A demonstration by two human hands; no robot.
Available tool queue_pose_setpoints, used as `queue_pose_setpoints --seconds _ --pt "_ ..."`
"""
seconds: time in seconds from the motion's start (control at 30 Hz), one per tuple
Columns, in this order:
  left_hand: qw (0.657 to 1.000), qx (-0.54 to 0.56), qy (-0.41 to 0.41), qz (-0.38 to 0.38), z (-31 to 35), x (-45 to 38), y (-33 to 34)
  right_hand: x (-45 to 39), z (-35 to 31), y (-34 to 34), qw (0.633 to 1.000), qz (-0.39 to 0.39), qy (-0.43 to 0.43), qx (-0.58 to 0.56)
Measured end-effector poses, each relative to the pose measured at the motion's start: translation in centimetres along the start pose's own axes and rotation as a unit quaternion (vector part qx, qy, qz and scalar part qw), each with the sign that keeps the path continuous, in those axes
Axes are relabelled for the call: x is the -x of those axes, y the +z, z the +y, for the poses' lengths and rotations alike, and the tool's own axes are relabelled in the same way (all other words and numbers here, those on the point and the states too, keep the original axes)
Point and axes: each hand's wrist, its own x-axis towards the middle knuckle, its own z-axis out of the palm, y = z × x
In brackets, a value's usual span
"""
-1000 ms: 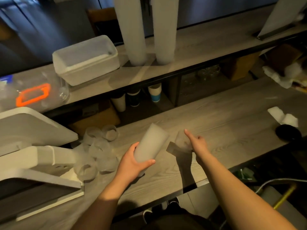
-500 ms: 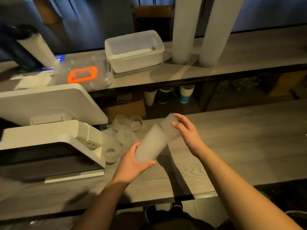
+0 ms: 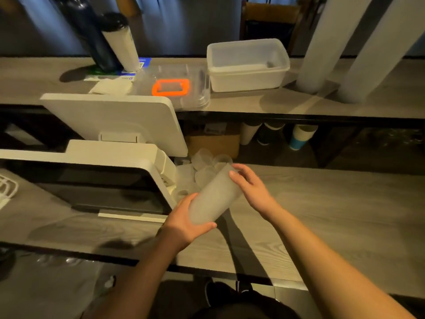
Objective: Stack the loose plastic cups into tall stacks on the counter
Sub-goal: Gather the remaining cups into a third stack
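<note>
Frosted plastic, a short stack of cups (image 3: 215, 196), is held tilted above the worktop (image 3: 322, 215), the left hand (image 3: 184, 223) with fingers curled round its base and the right hand (image 3: 250, 187) with fingers wrapped at its open end. Loose cups (image 3: 202, 169) crowd the worktop's back edge beside the white terminal (image 3: 115, 143); a careless reach could scatter them or let the slick stack slide apart.

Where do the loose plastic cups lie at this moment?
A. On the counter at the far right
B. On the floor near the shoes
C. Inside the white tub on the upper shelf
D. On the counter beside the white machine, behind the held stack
D: the loose cups sit clustered on the counter next to the white machine, just beyond the cup stack held in both hands.
</note>
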Motion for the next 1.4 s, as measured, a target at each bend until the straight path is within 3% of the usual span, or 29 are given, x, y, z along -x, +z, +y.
queue_pose_setpoints --seconds 0.17,0.37,0.63,0.83,1.13,1.4 --pt "0.997 0.041 -0.059 0.025 -0.8 0.9 1.0 -0.6 0.2 1.7 0.997 -0.076 0.027 0.016" --pt "0.985 0.136 -0.100 0.033 -0.8 2.1 2.0 -4.4 0.6 1.2 1.000 -0.006 0.025 0.009" --pt "0.966 0.168 -0.178 0.082 -0.3 2.4 2.6 -9.2 3.0 2.0 0.988 -0.060 0.071 0.124" --pt "0.959 0.182 -0.192 0.101 -0.1 1.8 3.1 -10.8 4.4 4.3 0.980 -0.077 0.120 0.139" --pt "0.959 0.186 -0.193 0.087 -1.4 1.2 2.6 -12.1 5.4 6.6 0.980 -0.036 0.113 0.159" --pt "0.965 0.190 -0.168 0.067 -2.2 0.5 1.9 -12.1 4.9 6.2 0.991 0.010 0.108 0.074"
